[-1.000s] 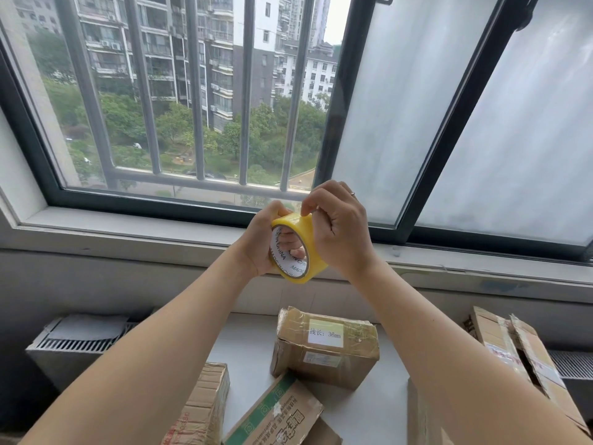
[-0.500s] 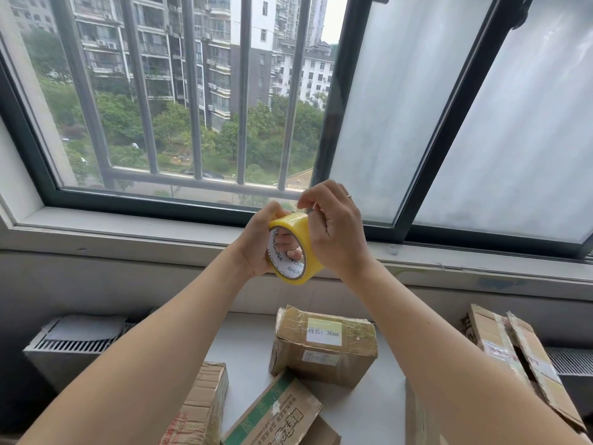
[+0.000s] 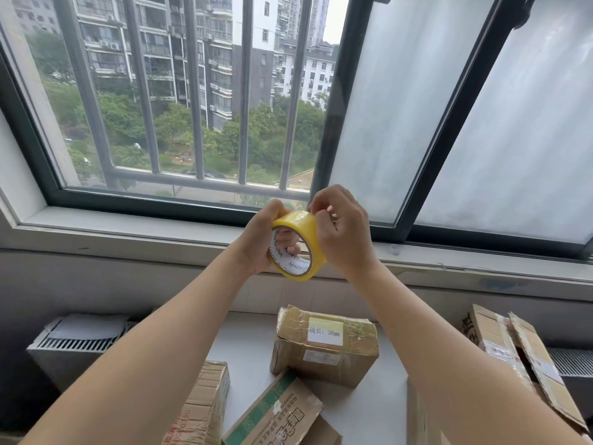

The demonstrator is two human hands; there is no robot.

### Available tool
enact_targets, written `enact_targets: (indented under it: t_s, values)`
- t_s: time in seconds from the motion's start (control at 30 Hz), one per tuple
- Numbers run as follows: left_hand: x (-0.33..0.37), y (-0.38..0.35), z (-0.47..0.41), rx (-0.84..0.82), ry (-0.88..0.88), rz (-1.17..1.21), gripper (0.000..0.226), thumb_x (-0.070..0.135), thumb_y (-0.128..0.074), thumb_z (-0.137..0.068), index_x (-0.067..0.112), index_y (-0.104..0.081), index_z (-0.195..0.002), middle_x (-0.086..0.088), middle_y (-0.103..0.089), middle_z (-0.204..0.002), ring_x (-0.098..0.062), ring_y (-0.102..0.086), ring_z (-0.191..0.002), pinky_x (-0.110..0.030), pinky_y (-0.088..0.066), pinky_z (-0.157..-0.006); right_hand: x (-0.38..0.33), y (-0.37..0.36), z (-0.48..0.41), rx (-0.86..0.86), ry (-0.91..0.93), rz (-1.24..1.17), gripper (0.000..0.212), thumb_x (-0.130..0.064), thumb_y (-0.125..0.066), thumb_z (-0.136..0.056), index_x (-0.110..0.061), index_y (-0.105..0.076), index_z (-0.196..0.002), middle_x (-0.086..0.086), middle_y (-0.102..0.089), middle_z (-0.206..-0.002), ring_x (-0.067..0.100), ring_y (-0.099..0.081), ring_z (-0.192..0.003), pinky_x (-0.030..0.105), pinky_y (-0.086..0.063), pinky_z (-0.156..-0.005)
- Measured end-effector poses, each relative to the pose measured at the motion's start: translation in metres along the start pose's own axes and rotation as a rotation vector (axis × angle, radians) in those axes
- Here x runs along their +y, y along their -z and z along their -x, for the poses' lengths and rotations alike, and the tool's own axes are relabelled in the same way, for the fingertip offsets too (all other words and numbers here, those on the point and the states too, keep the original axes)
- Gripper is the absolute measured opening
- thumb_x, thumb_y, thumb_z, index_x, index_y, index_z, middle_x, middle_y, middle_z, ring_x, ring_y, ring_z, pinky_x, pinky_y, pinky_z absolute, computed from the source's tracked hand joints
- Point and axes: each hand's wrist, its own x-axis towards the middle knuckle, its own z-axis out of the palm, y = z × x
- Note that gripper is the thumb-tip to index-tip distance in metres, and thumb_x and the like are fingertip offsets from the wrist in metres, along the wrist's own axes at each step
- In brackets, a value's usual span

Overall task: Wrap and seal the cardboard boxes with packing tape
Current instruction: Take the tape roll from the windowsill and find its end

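I hold a yellow roll of packing tape (image 3: 305,226) up in front of the window sill. My left hand (image 3: 261,239) grips the roll with fingers through its white core. My right hand (image 3: 343,232) curls over the roll's top right edge, fingertips picking at the tape surface. Below, on a white table (image 3: 359,409), sits a brown cardboard box (image 3: 324,345) with a white label and old tape on top. Several other cardboard boxes lie around it.
A box with red print (image 3: 205,403) stands at the lower left and a green-printed box (image 3: 276,412) lies in front. Opened flat cartons (image 3: 513,351) lean at the right. A grey vented radiator (image 3: 77,342) is at the left. The barred window (image 3: 192,91) is ahead.
Both hands and the roll stay at about the same height. The roll has turned slightly, and my right fingertips have shifted along its top edge.
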Motion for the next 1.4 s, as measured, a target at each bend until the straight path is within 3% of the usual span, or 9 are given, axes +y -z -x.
enact_targets:
  t_s: [0.1, 0.17, 0.3, 0.5, 0.7, 0.93, 1.07, 1.2, 1.4]
  values:
    - [0.007, -0.001, 0.000, 0.038, -0.078, -0.132, 0.018, 0.030, -0.050, -0.078, 0.014, -0.043, -0.082, -0.006, -0.027, -0.067, -0.021, -0.024, -0.058, -0.029, -0.031, -0.051, -0.009, 0.008, -0.012, -0.264, -0.474, -0.224, 0.019, -0.031, -0.051, -0.089, -0.026, -0.063, -0.104, -0.004, -0.073, -0.091, 0.014, -0.068, -0.092, 0.032, -0.052, -0.083]
    - [0.010, 0.000, 0.002, 0.026, -0.131, -0.245, 0.021, 0.028, -0.047, -0.079, 0.008, -0.048, -0.084, -0.008, -0.034, -0.063, -0.021, -0.030, -0.054, -0.029, -0.033, -0.049, -0.013, 0.018, -0.020, -0.549, -0.662, -0.241, 0.038, -0.059, -0.057, -0.095, -0.025, -0.070, -0.103, -0.003, -0.076, -0.095, 0.015, -0.070, -0.096, 0.035, -0.052, -0.092]
    - [0.021, 0.003, 0.005, 0.002, -0.201, -0.430, 0.019, 0.027, -0.045, -0.078, 0.010, -0.050, -0.071, -0.003, -0.044, -0.056, -0.019, -0.041, -0.049, -0.027, -0.035, -0.048, -0.011, 0.023, -0.014, -0.836, -0.657, -0.244, 0.070, -0.078, -0.053, -0.079, -0.018, -0.075, -0.109, 0.002, -0.078, -0.106, 0.018, -0.072, -0.106, 0.043, -0.052, -0.105]
    - [0.029, 0.007, 0.009, -0.019, -0.183, -0.491, 0.016, 0.028, -0.048, -0.076, 0.012, -0.050, -0.074, 0.001, -0.044, -0.062, -0.013, -0.045, -0.054, -0.024, -0.038, -0.049, -0.012, 0.014, -0.009, -0.822, -0.695, -0.445, 0.056, -0.055, -0.071, -0.087, -0.009, -0.072, -0.118, 0.010, -0.076, -0.114, 0.023, -0.070, -0.105, 0.046, -0.052, -0.104]
    - [0.023, 0.014, 0.008, -0.065, -0.128, -0.395, 0.031, 0.040, -0.061, -0.063, 0.014, -0.045, -0.071, -0.004, -0.037, -0.063, -0.016, -0.040, -0.052, -0.024, -0.037, -0.046, -0.011, 0.008, -0.002, -0.830, -0.692, -0.619, 0.054, -0.036, -0.067, -0.091, 0.008, -0.064, -0.123, 0.018, -0.070, -0.108, 0.029, -0.065, -0.099, 0.050, -0.051, -0.096]
    - [0.024, 0.012, 0.008, -0.078, -0.145, -0.434, 0.019, 0.030, -0.049, -0.079, 0.014, -0.047, -0.069, -0.002, -0.042, -0.061, -0.017, -0.040, -0.053, -0.026, -0.037, -0.049, -0.011, 0.015, -0.002, -0.838, -0.761, -0.712, 0.054, -0.027, -0.064, -0.091, 0.009, -0.057, -0.131, 0.021, -0.064, -0.116, 0.032, -0.060, -0.107, 0.061, -0.040, -0.111]
    - [0.029, 0.010, 0.011, -0.124, -0.159, -0.479, 0.018, 0.029, -0.049, -0.079, 0.017, -0.059, -0.071, 0.000, -0.054, -0.062, -0.014, -0.052, -0.056, -0.024, -0.043, -0.052, -0.017, 0.015, -0.006, -0.813, -0.812, -0.738, 0.061, -0.050, -0.058, -0.098, -0.001, -0.060, -0.135, 0.024, -0.065, -0.131, 0.037, -0.063, -0.114, 0.057, -0.046, -0.108]
    - [0.026, 0.013, 0.008, -0.179, -0.143, -0.447, 0.020, 0.038, -0.059, -0.070, 0.023, -0.057, -0.058, 0.001, -0.047, -0.058, -0.014, -0.047, -0.051, -0.025, -0.040, -0.049, -0.016, 0.012, -0.003, -0.818, -0.743, -0.670, 0.059, -0.039, -0.058, -0.100, 0.014, -0.060, -0.127, 0.034, -0.063, -0.123, 0.038, -0.064, -0.106, 0.054, -0.051, -0.100]
    - [0.020, 0.020, 0.003, -0.249, -0.046, -0.357, 0.025, 0.042, -0.059, -0.071, 0.022, -0.058, -0.057, 0.000, -0.048, -0.052, -0.014, -0.046, -0.044, -0.022, -0.040, -0.044, -0.017, 0.011, 0.001, -0.888, -0.721, -0.765, 0.039, -0.029, -0.055, -0.103, 0.007, -0.065, -0.116, 0.016, -0.071, -0.103, 0.024, -0.070, -0.092, 0.041, -0.057, -0.087]
